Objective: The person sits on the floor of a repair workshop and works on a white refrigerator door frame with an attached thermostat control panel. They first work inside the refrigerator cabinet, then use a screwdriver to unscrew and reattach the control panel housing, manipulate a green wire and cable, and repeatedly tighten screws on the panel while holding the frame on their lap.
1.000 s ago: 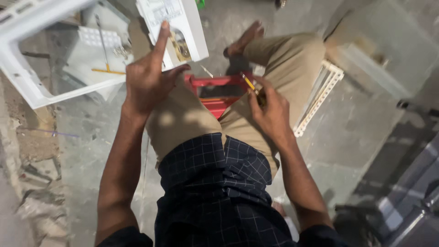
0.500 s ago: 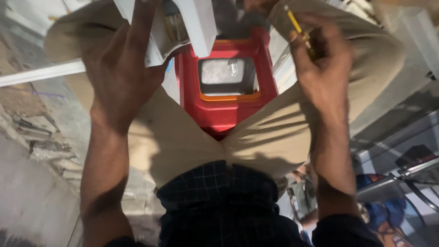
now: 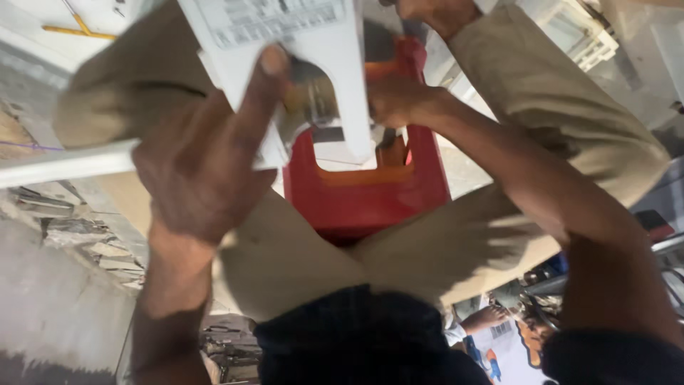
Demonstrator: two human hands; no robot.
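Observation:
My left hand (image 3: 203, 160) grips a white plastic panel (image 3: 299, 50) from below, with the index finger stretched up along its face. A round brass-coloured fitting (image 3: 303, 100) sits on the panel beside that finger. My right hand (image 3: 395, 100) presses against the panel's right edge with its fingers curled. Part of it is hidden behind the panel, and I cannot see what it holds. I am sitting on a red plastic stool (image 3: 370, 196), which shows between my knees in beige trousers (image 3: 541, 93).
A long white frame bar (image 3: 57, 165) runs off to the left over a rough concrete floor (image 3: 50, 299) with rubble. White plastic parts (image 3: 570, 32) lie at the upper right. A yellow tool (image 3: 78, 30) rests on a white surface at the upper left. Clutter lies at the lower right.
The white panel has come down in front of the stool. My right hand, which held a thin yellow tool, moved left to the panel's edge, and the tool is no longer visible.

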